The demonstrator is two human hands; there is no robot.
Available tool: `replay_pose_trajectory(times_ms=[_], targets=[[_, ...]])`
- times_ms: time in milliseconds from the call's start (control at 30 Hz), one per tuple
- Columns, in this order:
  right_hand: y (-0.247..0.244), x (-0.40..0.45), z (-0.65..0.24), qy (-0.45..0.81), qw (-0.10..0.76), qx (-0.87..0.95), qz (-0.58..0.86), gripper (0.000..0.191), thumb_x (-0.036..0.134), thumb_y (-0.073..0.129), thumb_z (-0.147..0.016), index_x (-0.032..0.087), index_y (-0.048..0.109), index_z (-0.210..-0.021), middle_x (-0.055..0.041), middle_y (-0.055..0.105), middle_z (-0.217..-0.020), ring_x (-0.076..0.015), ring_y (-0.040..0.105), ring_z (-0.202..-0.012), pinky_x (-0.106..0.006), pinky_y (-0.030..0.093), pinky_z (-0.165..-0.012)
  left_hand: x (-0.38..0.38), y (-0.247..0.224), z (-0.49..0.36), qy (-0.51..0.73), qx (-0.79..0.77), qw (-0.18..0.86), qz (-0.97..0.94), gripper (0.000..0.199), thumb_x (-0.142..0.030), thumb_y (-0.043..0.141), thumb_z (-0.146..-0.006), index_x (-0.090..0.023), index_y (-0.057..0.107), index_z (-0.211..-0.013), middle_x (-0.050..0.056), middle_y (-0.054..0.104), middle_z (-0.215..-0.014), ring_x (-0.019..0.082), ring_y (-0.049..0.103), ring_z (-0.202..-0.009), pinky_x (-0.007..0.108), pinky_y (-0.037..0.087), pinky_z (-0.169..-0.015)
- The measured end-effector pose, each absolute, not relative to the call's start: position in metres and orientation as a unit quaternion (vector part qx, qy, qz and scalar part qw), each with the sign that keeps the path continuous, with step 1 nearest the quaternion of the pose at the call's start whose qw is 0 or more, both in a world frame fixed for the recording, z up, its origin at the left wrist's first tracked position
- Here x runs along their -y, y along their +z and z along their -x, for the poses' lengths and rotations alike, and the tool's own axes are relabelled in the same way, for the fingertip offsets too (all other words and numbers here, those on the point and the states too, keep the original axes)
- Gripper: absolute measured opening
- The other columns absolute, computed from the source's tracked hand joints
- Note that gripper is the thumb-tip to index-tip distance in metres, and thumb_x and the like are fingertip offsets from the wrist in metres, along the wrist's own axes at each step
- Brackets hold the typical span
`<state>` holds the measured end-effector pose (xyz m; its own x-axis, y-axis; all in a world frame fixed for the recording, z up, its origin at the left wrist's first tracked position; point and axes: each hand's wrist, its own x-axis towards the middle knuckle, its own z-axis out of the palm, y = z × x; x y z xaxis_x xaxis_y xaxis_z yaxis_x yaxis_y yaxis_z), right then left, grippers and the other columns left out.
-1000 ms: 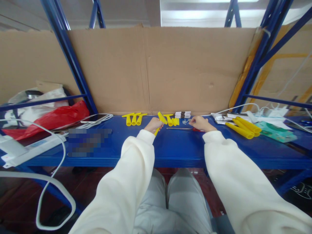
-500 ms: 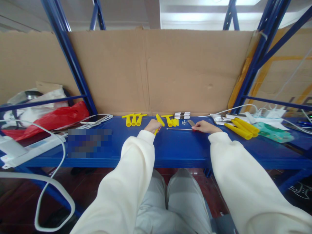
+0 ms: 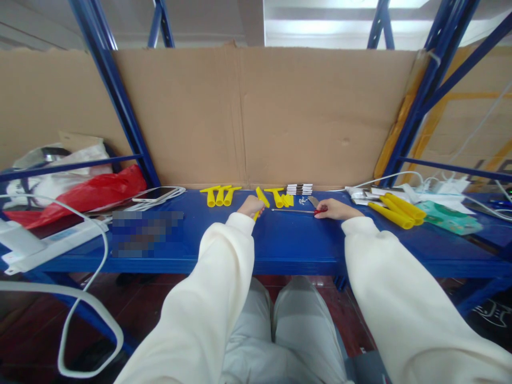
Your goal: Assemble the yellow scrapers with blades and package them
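Observation:
My left hand [image 3: 252, 206] is closed on a yellow T-shaped piece [image 3: 262, 197] near the middle of the blue table. Further right, my right hand [image 3: 331, 208] has its fingers round the red handle of a screwdriver [image 3: 296, 210], whose long shaft points left toward my left hand. A flat metal blade [image 3: 313, 201] lies just behind that handle. Tiny white bits [image 3: 303, 201] are scattered beside it. Behind them sits a stack of white-and-dark strips [image 3: 299, 189]. Small yellow pieces [image 3: 287, 200] lie next to another yellow T-shaped part [image 3: 277, 198].
Several yellow handles [image 3: 219, 197] stand left of my left hand. At the right are yellow tubes [image 3: 400, 210], a green packet [image 3: 452, 217] and cables. A phone [image 3: 159, 194], red bag [image 3: 92, 194] and white power strip [image 3: 60, 245] are at the left. Cardboard [image 3: 312, 117] closes the back.
My right hand has shifted slightly and now holds the screwdriver with more of its red handle showing. The shaft sits slightly higher. My left hand stays almost still.

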<state>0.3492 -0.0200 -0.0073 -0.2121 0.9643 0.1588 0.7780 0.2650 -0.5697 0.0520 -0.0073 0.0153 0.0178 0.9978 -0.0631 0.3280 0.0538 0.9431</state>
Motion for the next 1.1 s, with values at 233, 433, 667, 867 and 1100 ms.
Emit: replay_pose_trajectory(times_ms=[233,433,667,867,1100], targets=[[-0.0070,0.0215,-0.3413,0.210,0.263,0.765,0.549,0.036,0.055,0.078,-0.057,0.021,0.070,-0.068,-0.0035,0.071,-0.074,-0.0224,0.064,-0.075,-0.034,0.048,-0.071,0.0053,0.0141,-0.0515,0.395,-0.579,0.437,-0.564,0.039,0.003,0.064,-0.076,-0.017,0.047,-0.048,-0.003,0.042,-0.035,0.008,0.039,-0.035,0.022,0.030,-0.042],[-0.0075,0.0214,-0.3394,0.216,0.269,0.761,0.549,0.040,0.058,0.077,-0.056,0.021,0.070,-0.067,-0.0034,0.070,-0.071,-0.0217,0.063,-0.073,-0.034,0.048,-0.071,0.0035,0.0131,-0.0506,0.399,-0.567,0.448,-0.564,0.038,0.001,0.067,-0.076,-0.017,0.047,-0.049,-0.004,0.042,-0.034,0.007,0.038,-0.033,0.021,0.029,-0.040],[-0.0067,0.0222,-0.3394,0.226,0.274,0.761,0.543,0.040,0.057,0.078,-0.054,0.021,0.071,-0.067,-0.0043,0.071,-0.074,-0.0220,0.063,-0.074,-0.034,0.049,-0.071,0.0032,0.0125,-0.0507,0.399,-0.568,0.448,-0.564,0.037,0.000,0.069,-0.075,-0.017,0.048,-0.049,-0.004,0.042,-0.034,0.007,0.038,-0.033,0.020,0.028,-0.039],[-0.0065,0.0215,-0.3406,0.210,0.268,0.769,0.541,0.041,0.059,0.077,-0.055,0.021,0.072,-0.069,-0.0035,0.071,-0.074,-0.0218,0.063,-0.073,-0.034,0.048,-0.071,0.0021,0.0111,-0.0507,0.393,-0.570,0.443,-0.569,0.037,0.000,0.068,-0.075,-0.017,0.047,-0.049,-0.004,0.042,-0.036,0.007,0.038,-0.033,0.021,0.029,-0.040],[-0.0063,0.0214,-0.3385,0.209,0.264,0.768,0.545,0.041,0.059,0.076,-0.055,0.021,0.070,-0.068,-0.0032,0.069,-0.072,-0.0213,0.061,-0.073,-0.034,0.046,-0.070,0.0033,0.0115,-0.0517,0.389,-0.572,0.439,-0.574,0.038,0.001,0.066,-0.074,-0.017,0.046,-0.048,-0.004,0.041,-0.035,0.007,0.038,-0.033,0.021,0.029,-0.040]])
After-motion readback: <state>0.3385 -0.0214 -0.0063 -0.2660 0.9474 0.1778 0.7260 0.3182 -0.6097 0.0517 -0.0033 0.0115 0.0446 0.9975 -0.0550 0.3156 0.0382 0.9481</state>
